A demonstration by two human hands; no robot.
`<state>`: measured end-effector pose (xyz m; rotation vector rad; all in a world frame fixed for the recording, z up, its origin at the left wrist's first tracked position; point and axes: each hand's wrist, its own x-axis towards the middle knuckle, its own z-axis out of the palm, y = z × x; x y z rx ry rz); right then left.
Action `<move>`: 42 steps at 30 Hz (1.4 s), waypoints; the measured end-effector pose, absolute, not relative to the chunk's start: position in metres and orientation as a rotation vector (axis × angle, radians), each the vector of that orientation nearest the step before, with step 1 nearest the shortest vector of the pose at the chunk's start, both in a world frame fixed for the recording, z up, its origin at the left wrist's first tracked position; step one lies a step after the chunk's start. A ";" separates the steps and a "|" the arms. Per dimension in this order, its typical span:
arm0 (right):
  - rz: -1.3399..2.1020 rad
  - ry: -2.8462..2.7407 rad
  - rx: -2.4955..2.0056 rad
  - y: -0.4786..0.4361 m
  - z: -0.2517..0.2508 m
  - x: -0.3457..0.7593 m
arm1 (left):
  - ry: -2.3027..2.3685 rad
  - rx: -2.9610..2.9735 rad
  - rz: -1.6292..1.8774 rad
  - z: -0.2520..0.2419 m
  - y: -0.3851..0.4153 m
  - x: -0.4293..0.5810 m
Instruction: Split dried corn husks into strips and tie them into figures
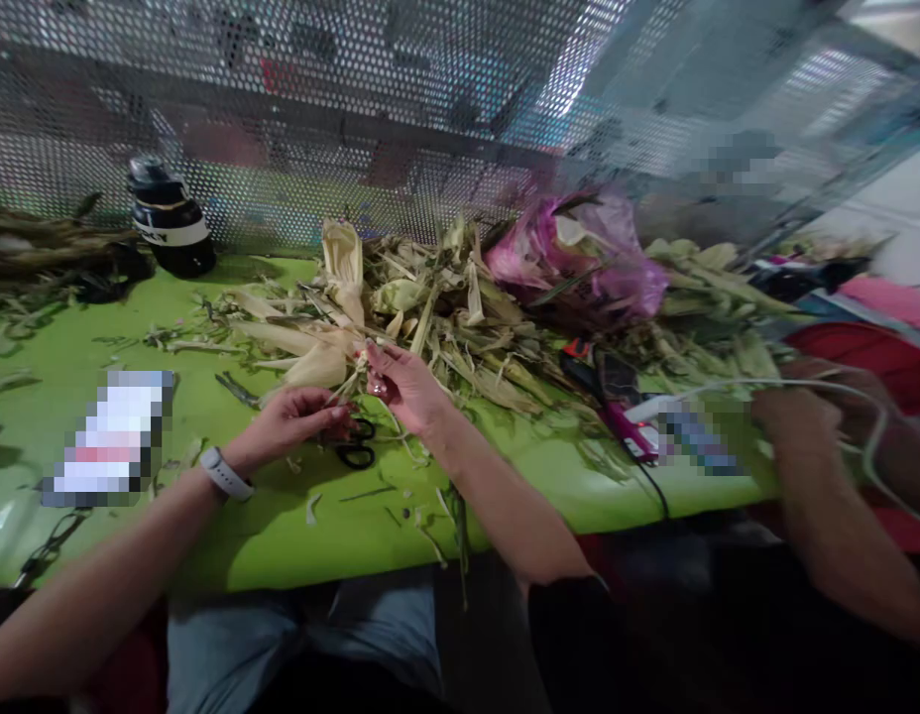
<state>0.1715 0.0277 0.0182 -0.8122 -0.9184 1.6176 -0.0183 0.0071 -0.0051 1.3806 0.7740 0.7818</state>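
Note:
My right hand (pixel 409 389), a ring on one finger, pinches the gathered base of a dry corn husk bundle (pixel 318 363). Its pale, broad leaves spread away to the left and upward. My left hand (pixel 309 415), with a white-banded watch at the wrist, is closed with curled fingers at a thin husk strip (pixel 345 389) just below that base. Black-handled scissors (pixel 357 454) lie on the green tabletop (pixel 274 540), partly under my left fingertips. Their blades are hidden.
Loose husks (pixel 460 297) are heaped behind my hands. A pink plastic bag (pixel 624 283), a black bottle (pixel 175 223) and a phone (pixel 114 436) rest on the table. At right, another person's hand (pixel 798 421) is near a white cable (pixel 743 383). Perforated metal (pixel 341 89) stands behind.

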 end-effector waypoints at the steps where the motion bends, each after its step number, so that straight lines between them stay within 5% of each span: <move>1: 1.595 -0.937 -0.818 0.030 0.019 0.175 | 0.777 1.392 0.820 -0.002 0.009 -0.021; 6: 1.498 -1.076 -0.876 0.030 0.021 0.180 | 0.717 1.224 1.156 0.006 0.010 -0.025; 21: 1.269 -0.924 -0.957 0.047 0.014 0.185 | 0.646 1.342 0.585 -0.008 -0.004 -0.006; 31: 1.788 -1.458 -1.025 0.074 0.052 0.172 | 0.648 1.455 0.388 -0.011 -0.004 -0.012; 42: 1.855 -1.306 -1.017 0.121 0.074 0.114 | 0.619 1.577 0.331 -0.010 -0.005 -0.013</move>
